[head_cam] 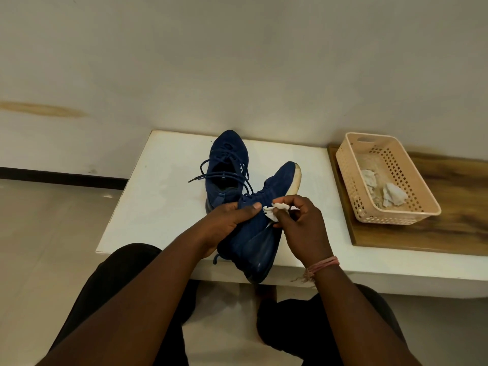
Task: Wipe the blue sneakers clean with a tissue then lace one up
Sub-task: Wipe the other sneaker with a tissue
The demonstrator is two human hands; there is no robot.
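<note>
Two dark blue sneakers are on the white table (148, 196). The far sneaker (228, 167) stands upright with its laces loose. The near sneaker (260, 233) is tilted on its side, its toe with a white sole rim pointing away to the right and its heel over the table's front edge. My left hand (229, 223) grips this sneaker around its collar, thumb on top. My right hand (301, 223) pinches a small white tissue (355, 210) against the sneaker's side.
A peach plastic basket (425, 204) with two crumpled used tissues (393, 195) stands on a wooden board (454, 228) at the table's right. A wall rises behind the table. My knees in dark trousers sit below the front edge.
</note>
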